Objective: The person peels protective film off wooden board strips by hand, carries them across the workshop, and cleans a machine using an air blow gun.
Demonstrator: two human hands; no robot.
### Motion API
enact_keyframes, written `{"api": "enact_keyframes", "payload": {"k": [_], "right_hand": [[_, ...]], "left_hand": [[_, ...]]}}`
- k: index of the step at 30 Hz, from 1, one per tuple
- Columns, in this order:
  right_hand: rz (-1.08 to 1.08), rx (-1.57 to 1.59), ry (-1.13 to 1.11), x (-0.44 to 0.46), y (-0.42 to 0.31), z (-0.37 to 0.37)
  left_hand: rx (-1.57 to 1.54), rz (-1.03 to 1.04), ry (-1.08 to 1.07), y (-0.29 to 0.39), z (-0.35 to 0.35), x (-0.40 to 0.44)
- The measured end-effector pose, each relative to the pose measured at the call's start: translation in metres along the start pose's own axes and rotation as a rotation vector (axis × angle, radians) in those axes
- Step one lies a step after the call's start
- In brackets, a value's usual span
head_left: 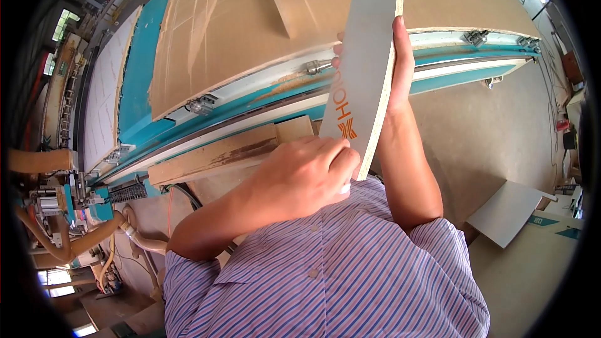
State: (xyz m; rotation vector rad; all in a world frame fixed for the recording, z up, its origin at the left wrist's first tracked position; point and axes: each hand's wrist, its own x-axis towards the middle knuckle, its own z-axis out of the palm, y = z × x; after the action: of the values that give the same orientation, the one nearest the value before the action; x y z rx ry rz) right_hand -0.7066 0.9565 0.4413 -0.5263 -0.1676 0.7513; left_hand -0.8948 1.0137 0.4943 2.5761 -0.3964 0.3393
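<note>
A long narrow board (366,56) with a pale grey face, orange lettering and a raw particleboard edge stands tilted in front of the chest. My right hand (402,66) grips it from the right, thumb along the edge, with fingertips showing past its left side. My left hand (313,169) is closed at the board's lower end, knuckles up against the printed face. A small white thing (345,189) shows at its fingers; what it is cannot be made out.
Ahead lies a large machine bed with a brown sheet (244,37), loose strips and metal clamps (201,105) along its front edge. A wooden plank (213,156) is below it. Hoses and machinery are at the left. A white panel (506,213) leans at the lower right.
</note>
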Motion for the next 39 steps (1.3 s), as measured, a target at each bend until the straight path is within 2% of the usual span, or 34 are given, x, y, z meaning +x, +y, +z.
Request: {"api": "enact_keyframes", "payload": {"k": [3, 7, 11, 14, 19, 22, 26, 33, 37, 39], "right_hand": [[0.010, 0.000, 0.016, -0.004, 0.000, -0.001], [-0.007, -0.010, 0.022, -0.004, 0.002, -0.001], [0.002, 0.016, 0.037, -0.008, 0.000, 0.006], [0.002, 0.006, 0.033, -0.006, 0.000, 0.002], [0.049, 0.070, 0.001, -0.001, 0.001, -0.004], [0.044, 0.014, 0.073, -0.006, -0.003, 0.006], [0.058, -0.002, 0.092, -0.009, -0.005, 0.013], [0.053, -0.008, 0.042, -0.002, -0.003, 0.005], [0.003, -0.047, 0.047, 0.004, -0.005, 0.007], [0.002, -0.041, 0.051, 0.003, -0.009, 0.007]], "left_hand": [[0.008, -0.109, 0.016, -0.006, 0.000, -0.003], [-0.162, -0.106, 0.090, -0.009, 0.002, -0.008], [-0.211, -0.089, 0.042, -0.003, 0.011, -0.008], [-0.078, 0.027, 0.083, -0.006, 0.021, -0.010], [0.042, 0.099, 0.081, -0.003, 0.021, -0.005], [0.173, 0.157, -0.003, -0.004, 0.019, -0.007], [0.190, 0.208, 0.003, -0.008, 0.019, -0.007], [0.183, 0.139, 0.122, -0.033, 0.015, -0.007], [0.286, 0.133, 0.195, -0.058, 0.012, 0.000], [0.188, 0.086, 0.213, -0.060, 0.014, 0.001]]}}
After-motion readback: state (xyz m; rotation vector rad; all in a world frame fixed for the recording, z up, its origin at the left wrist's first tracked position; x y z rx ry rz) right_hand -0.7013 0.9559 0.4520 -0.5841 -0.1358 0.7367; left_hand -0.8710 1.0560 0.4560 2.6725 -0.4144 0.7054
